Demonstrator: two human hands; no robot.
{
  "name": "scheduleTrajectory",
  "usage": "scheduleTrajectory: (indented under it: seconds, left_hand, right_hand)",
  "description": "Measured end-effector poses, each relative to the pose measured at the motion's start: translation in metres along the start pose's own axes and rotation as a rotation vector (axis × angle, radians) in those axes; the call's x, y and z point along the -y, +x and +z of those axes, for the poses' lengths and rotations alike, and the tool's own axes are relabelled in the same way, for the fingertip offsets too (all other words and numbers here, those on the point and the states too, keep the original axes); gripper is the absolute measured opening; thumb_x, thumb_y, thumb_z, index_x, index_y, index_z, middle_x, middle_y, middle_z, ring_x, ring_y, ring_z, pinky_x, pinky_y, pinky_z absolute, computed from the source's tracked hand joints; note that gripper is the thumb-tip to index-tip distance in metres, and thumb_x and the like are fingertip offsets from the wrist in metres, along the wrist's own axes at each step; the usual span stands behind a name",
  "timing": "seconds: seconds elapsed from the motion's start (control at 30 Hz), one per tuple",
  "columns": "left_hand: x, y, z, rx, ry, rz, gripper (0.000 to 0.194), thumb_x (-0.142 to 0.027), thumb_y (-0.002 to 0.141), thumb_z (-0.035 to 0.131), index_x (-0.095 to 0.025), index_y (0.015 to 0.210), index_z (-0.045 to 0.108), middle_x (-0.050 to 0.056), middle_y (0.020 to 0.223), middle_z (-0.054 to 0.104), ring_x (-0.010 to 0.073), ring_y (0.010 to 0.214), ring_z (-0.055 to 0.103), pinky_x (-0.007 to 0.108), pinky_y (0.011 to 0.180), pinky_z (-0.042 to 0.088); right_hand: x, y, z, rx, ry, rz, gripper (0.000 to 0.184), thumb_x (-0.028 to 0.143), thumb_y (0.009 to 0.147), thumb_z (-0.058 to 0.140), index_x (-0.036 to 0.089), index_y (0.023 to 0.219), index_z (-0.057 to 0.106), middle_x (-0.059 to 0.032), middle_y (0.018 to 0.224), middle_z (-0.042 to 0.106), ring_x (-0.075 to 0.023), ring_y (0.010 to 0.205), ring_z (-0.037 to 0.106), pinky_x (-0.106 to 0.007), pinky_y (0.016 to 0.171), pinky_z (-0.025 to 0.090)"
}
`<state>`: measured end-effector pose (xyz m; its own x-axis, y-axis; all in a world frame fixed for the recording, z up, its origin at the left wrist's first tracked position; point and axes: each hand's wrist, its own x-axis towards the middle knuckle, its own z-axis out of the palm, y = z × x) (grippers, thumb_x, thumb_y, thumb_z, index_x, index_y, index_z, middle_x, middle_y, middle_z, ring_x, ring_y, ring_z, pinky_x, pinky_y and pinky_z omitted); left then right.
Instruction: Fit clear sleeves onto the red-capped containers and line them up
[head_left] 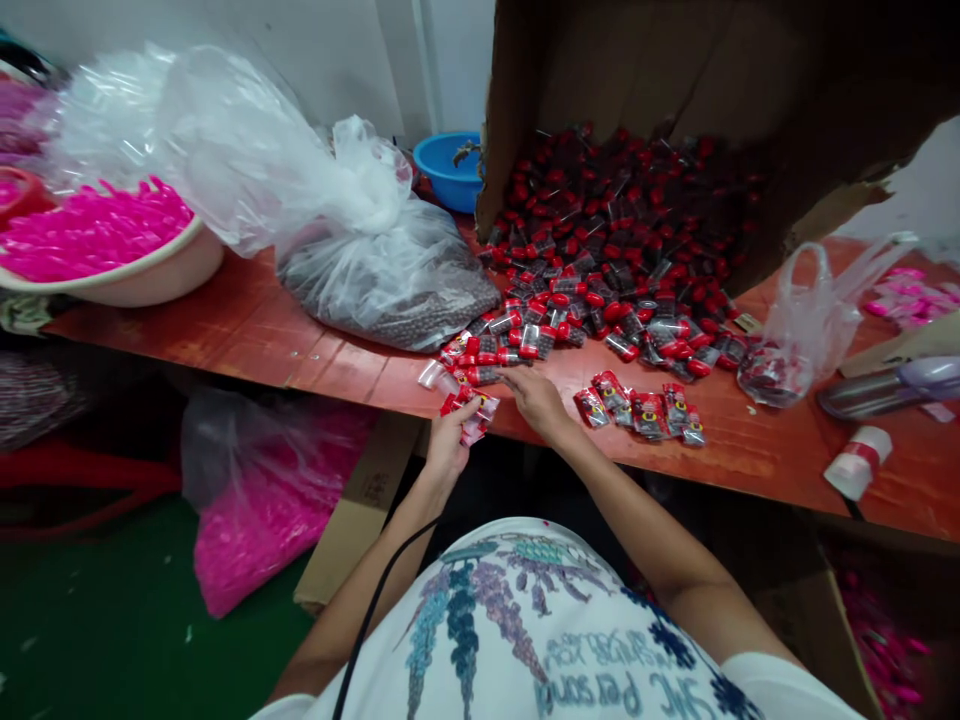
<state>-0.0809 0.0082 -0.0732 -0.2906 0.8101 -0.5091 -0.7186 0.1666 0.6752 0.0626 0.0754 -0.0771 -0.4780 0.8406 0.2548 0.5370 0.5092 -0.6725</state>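
Small red-and-clear plastic packets (pixel 480 415) are held clamped in the left hand (pixel 448 440) at the front edge of the red-brown worktop (pixel 352 370). The right hand (pixel 536 402) is placed close by, apart from the left, its fingers pointed at the near edge of a heap of small clear cylindrical containers with red caps (pixel 592 290); whether anything is gripped there cannot be told. The heap is spilled from an open brown cardboard box (pixel 637 60). To its left, dark beads are contained in a clear plastic bag (pixel 390 280); red printed packets (pixel 646 413) are grouped right of the hands.
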Motion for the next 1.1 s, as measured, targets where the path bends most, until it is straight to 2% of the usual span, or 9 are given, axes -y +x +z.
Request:
scheduleTrajectory:
  seconds: [0.07,0.13,0.3,0.4,0.53,0.63,0.8,1.0,1.1]
  left_hand:
    - [-0.006,0.004,0.0,-0.035,-0.042,-0.013,0.024,-0.005,0.058,0.076,-0.011,0.08,0.066,0.005,0.075,0.072,0.0161,0.066,0.068,0.028,0.069,0.055]
    - [-0.011,0.007,-0.001,-0.042,-0.086,-0.037,0.023,-0.005,0.061,0.074,-0.011,0.081,0.067,0.006,0.076,0.072,0.0166,0.067,0.068,0.028,0.069,0.056]
    - [-0.018,0.012,-0.006,-0.015,-0.139,-0.152,0.014,-0.009,0.07,0.07,-0.013,0.082,0.065,0.005,0.076,0.071,0.0148,0.063,0.067,0.027,0.064,0.056]
    - [-0.018,0.012,-0.005,-0.011,-0.173,-0.197,0.011,-0.008,0.073,0.068,-0.014,0.082,0.064,0.003,0.075,0.071,0.0133,0.062,0.066,0.026,0.062,0.056]
    - [-0.012,0.01,0.009,-0.007,-0.204,-0.218,0.009,-0.007,0.075,0.065,-0.014,0.079,0.063,0.002,0.073,0.069,0.0115,0.06,0.065,0.024,0.062,0.055]
    - [-0.005,0.008,0.021,-0.005,-0.198,-0.208,0.01,-0.005,0.073,0.067,-0.014,0.075,0.062,0.002,0.07,0.069,0.0117,0.06,0.064,0.024,0.065,0.055]
    - [0.005,0.005,0.031,0.005,-0.165,-0.145,0.01,-0.003,0.072,0.065,-0.013,0.073,0.062,0.002,0.069,0.069,0.0125,0.059,0.064,0.024,0.063,0.054]
    - [0.01,0.002,0.035,0.016,-0.138,-0.044,0.013,-0.005,0.066,0.072,-0.011,0.074,0.064,0.002,0.069,0.069,0.0116,0.058,0.064,0.023,0.063,0.053]
    - [0.011,-0.002,0.037,0.025,-0.087,0.024,0.02,-0.008,0.06,0.077,-0.011,0.076,0.064,0.003,0.073,0.07,0.013,0.062,0.066,0.025,0.066,0.053]
  right_hand:
    - [-0.004,0.012,0.008,0.003,-0.087,-0.05,0.039,0.014,0.089,0.046,0.027,0.124,0.058,-0.0071,0.123,0.06,-0.0247,0.109,0.051,-0.039,0.093,0.041]
    - [-0.007,0.017,0.015,0.04,-0.131,-0.092,0.039,0.015,0.086,0.052,0.024,0.124,0.058,-0.0092,0.126,0.058,-0.0268,0.113,0.047,-0.041,0.095,0.039]
    - [-0.004,-0.005,0.015,0.006,-0.086,-0.018,0.03,0.022,0.087,0.053,0.021,0.115,0.064,-0.0118,0.104,0.065,-0.0261,0.099,0.054,-0.041,0.092,0.041]
    - [0.007,-0.028,0.004,-0.117,0.169,0.124,0.03,0.029,0.089,0.049,0.023,0.114,0.065,-0.008,0.102,0.067,-0.023,0.094,0.059,-0.038,0.086,0.045]
    - [0.027,-0.051,-0.007,-0.196,0.603,0.369,0.036,0.04,0.085,0.052,0.023,0.114,0.064,-0.0034,0.099,0.068,-0.0189,0.08,0.062,-0.029,0.062,0.052]
    - [0.036,-0.058,-0.011,-0.19,0.756,0.459,0.038,0.042,0.081,0.057,0.022,0.112,0.065,-0.0029,0.095,0.069,-0.0162,0.071,0.061,-0.025,0.051,0.051]
    - [0.036,-0.063,-0.017,-0.287,0.815,0.508,0.039,0.042,0.078,0.06,0.02,0.11,0.067,-0.0026,0.087,0.068,-0.0131,0.064,0.058,-0.023,0.049,0.051]
    - [0.035,-0.068,-0.02,-0.269,0.86,0.511,0.037,0.042,0.077,0.062,0.02,0.105,0.069,-0.0012,0.082,0.067,-0.0106,0.059,0.055,-0.021,0.047,0.048]
    - [0.035,-0.069,-0.021,-0.311,0.933,0.542,0.038,0.043,0.076,0.064,0.019,0.105,0.069,0.0,0.074,0.065,-0.0101,0.056,0.054,-0.022,0.048,0.049]
